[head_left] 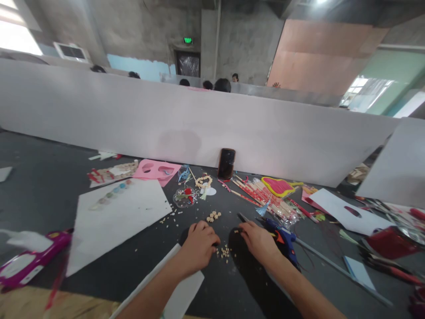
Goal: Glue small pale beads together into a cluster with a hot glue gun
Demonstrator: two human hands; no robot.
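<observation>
My left hand (200, 244) is low over the dark table with its fingers curled; what is in them, if anything, is hidden. Just right of it lies a loose heap of small pale grain-like pieces (225, 251). Beyond the fingertips sits a cluster of pale flower-shaped pieces (213, 216). My right hand (257, 238) is closed, fingers pointing left. One small pale piece (236, 231) shows at its fingertips; whether it is pinched I cannot make out. A dark pointed tool tip (243, 217) sticks out beyond this hand. Close by on the right is a blue glue gun (284, 239).
A phone (226, 163) leans against the white partition (212, 119). Wrapped red-and-white sticks (265, 199) lie at the back right. White sheets (122, 217) and a purple glue gun (36, 259) are on the left. A red container (393, 241) stands far right.
</observation>
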